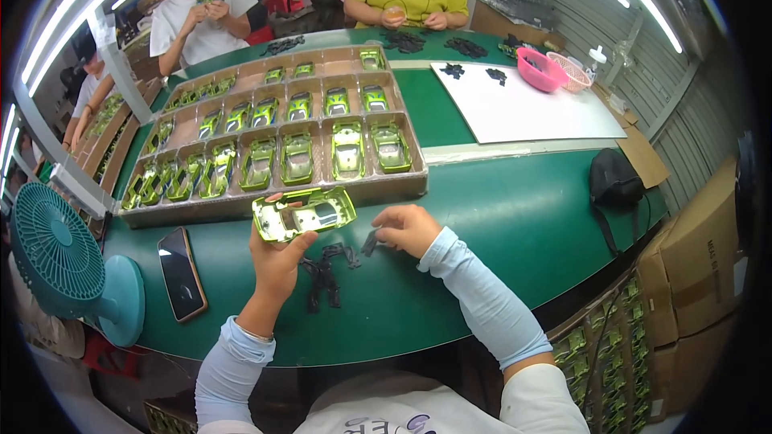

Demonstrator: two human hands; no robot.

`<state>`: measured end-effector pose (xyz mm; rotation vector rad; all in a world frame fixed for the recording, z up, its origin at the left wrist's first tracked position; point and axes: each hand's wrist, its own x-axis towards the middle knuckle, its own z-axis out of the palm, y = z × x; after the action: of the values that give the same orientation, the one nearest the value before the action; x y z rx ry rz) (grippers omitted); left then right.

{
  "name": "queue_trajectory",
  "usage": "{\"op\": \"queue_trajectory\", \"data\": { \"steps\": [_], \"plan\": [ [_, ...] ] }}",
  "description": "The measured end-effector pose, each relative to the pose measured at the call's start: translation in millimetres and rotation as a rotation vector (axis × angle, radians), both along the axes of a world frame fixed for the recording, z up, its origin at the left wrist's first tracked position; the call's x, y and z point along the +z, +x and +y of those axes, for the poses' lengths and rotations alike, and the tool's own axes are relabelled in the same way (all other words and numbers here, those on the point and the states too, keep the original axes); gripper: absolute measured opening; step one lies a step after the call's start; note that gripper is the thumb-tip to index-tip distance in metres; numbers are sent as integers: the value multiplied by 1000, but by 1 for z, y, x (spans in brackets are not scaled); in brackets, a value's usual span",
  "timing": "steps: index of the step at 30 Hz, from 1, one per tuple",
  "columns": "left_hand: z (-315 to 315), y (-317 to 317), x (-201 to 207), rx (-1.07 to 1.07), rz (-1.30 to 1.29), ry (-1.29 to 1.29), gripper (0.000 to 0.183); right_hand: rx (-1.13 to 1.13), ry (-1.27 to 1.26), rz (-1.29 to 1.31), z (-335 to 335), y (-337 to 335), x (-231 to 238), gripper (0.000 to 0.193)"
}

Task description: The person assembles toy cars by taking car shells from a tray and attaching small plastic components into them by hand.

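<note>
My left hand [276, 264] is closed round a bright green toy car body shell [304, 214], tilted so that its hollow inside shows. Between the fingertips of my right hand [408, 229] is a small black plastic part [370, 243], pinched just above the table. A loose heap of similar black parts [324, 275] lies on the green table [474, 209], below the shell and between my forearms. Beyond my hands stands a divided cardboard tray [346, 191] with several green car shells in its compartments.
A phone [183, 273] and a teal fan [60, 241] stand at left. Far right are a white board [523, 116], a pink bowl [540, 70] and a black bag [615, 181]. Two people sit across the table, one holding a green shell [211, 1]. Cartons [700, 249] stack at right.
</note>
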<state>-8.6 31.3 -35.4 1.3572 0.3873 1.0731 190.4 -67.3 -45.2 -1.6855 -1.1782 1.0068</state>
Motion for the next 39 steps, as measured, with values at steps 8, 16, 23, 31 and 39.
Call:
{"op": "queue_trajectory", "data": {
  "steps": [8, 16, 23, 31, 39],
  "plan": [
    [-1, -3, 2, -6, -33, -74, 60, -86, 199, -176, 3, -6, -11, 22],
    [2, -6, 1, 40, -36, -44, 59, -157, 326, -148, 6, -16, -17, 20],
    [6, -5, 2, 75, -25, 24, 56, -189, 329, -137, 8, -11, -13, 16],
    [31, -18, -10, 169, -87, -42, 47, -390, 634, -33, 14, 38, 34, 11],
    [36, -20, -16, 133, -165, -272, 49, -669, 87, -855, 72, 260, -5, 59]
  ]
}}
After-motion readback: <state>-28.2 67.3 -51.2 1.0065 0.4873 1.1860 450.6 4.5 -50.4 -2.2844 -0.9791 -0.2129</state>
